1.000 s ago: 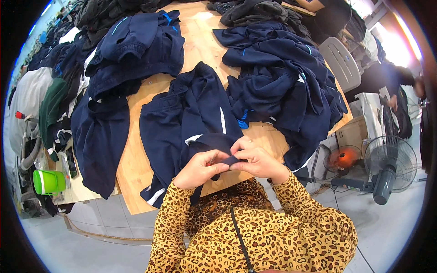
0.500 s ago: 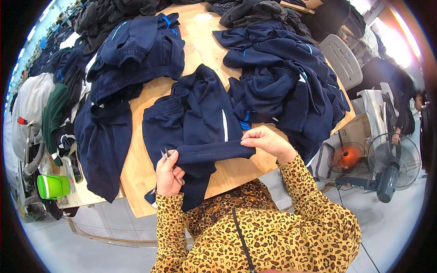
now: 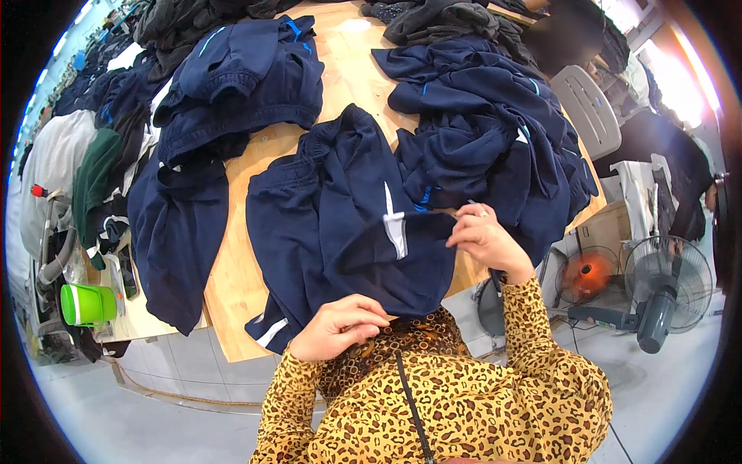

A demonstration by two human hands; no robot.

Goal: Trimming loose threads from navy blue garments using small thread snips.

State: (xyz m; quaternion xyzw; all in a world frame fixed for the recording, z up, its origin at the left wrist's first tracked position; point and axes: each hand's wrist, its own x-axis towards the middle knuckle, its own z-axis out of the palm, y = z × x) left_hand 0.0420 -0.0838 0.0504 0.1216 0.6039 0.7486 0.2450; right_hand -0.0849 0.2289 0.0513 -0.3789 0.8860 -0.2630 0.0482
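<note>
A pair of navy trousers (image 3: 359,193) with a gathered waistband and a white stripe lies across the front of the table, one leg hanging toward my body. My right hand (image 3: 487,238) pinches the raised edge of that leg at its right side. Below it the cloth falls loosely, with the white strip bent over the fold. Close to my waist, my left hand (image 3: 340,329) is curled beside the leg's near edge, fingertips pressed together. What those fingers hold, if anything, is hidden.
Navy garments are heaped on the wooden table (image 3: 232,325), in a left pile (image 3: 239,85) and a right pile (image 3: 479,131). Dark clothes (image 3: 440,23) lie at the back. A grey chair (image 3: 583,108) and a fan (image 3: 668,278) stand right; a green bucket (image 3: 87,305) is left.
The trouser leg's band, stretched between both hands, now hangs loose and spread. My left hand has moved right and toward me; the metal snips it held no longer show. My right hand moved slightly right.
</note>
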